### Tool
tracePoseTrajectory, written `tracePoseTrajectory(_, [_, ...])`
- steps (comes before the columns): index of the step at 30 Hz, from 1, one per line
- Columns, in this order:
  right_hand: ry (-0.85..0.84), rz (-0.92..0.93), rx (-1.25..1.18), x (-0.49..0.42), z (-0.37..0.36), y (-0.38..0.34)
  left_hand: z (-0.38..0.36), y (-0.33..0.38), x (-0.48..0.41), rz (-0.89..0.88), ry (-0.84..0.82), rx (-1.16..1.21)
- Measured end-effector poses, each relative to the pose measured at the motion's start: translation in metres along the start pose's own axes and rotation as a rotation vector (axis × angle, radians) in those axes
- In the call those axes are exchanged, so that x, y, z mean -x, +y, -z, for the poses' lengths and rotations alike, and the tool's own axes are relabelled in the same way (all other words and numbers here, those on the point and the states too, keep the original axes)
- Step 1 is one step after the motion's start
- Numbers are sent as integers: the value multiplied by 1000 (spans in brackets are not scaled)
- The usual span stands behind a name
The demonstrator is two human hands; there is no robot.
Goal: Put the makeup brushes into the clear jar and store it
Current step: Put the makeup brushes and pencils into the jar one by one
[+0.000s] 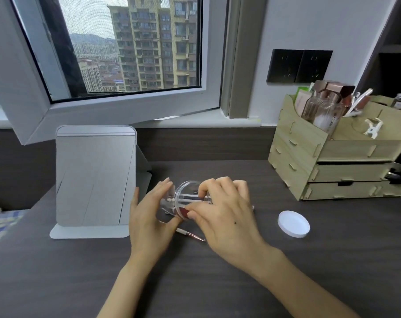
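Observation:
The clear jar (183, 198) is tipped on its side above the dark desk, its mouth turned to the right. My left hand (149, 210) holds its base and side. My right hand (220, 207) grips several makeup brushes (195, 199) whose thin handles and a red part reach into the jar's mouth. One more brush (191, 234), with a white and rose handle, lies on the desk just below the jar. The jar's white lid (293, 223) lies flat on the desk to the right.
A grey folding mirror (94, 180) stands at the left. A wooden drawer organizer (332, 152) full of cosmetics sits at the back right. An open window sash (29, 92) juts in over the desk's back left.

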State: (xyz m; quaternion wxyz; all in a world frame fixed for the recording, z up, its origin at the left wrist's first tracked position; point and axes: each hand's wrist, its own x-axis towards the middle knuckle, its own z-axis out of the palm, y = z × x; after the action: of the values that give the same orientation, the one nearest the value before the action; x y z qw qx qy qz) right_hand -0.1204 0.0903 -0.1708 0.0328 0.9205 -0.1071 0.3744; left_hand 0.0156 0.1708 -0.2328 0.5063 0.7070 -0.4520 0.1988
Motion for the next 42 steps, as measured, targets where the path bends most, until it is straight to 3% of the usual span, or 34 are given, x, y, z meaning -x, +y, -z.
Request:
tracePoseTrajectory(3, [162, -83, -208, 0, 9, 16, 3, 10, -1, 109, 21, 37])
tracePoseTrajectory(5, [270, -275, -262, -2, 5, 43, 4, 10, 0, 144, 33, 48])
tracePoseTrajectory(6, [246, -384, -219, -3, -3, 61, 5, 9, -1, 161, 36, 52])
tracePoseTrajectory(8, [-18, -540, -27, -2, -32, 97, 6, 8, -3, 203, 33, 59])
tracePoseTrajectory(11, [-446, -544, 147, 2, -71, 129, 6, 9, -5, 181, 42, 42])
tracePoseTrajectory(15, [-580, -480, 217, -4, -91, 137, 7, 6, -7, 189, 53, 15])
tracePoseTrajectory(19, [-534, -434, 209, -5, -94, 141, 9, 3, -8, 215, 75, 29])
tracePoseTrajectory(22, [-373, -488, 133, -3, -85, 136, 9, 5, -9, 186, 87, -13])
tracePoseTrajectory(26, [26, -583, -297, -1, -34, 117, 8, 3, -8, 148, 116, -76])
tracePoseTrajectory(29, [88, -479, -577, 9, 21, 86, 6, -8, -6, 85, 94, -109])
tracePoseTrajectory(34, [31, -190, -278, 5, 49, 57, 4, -13, -5, 36, 30, -146])
tracePoseTrajectory(38, [92, -185, -269, -6, 18, 37, 4, -10, -4, -31, -2, -173])
tracePoseTrajectory(42, [102, -66, -166, -8, -15, 28, 3, -6, -3, -63, -9, -177])
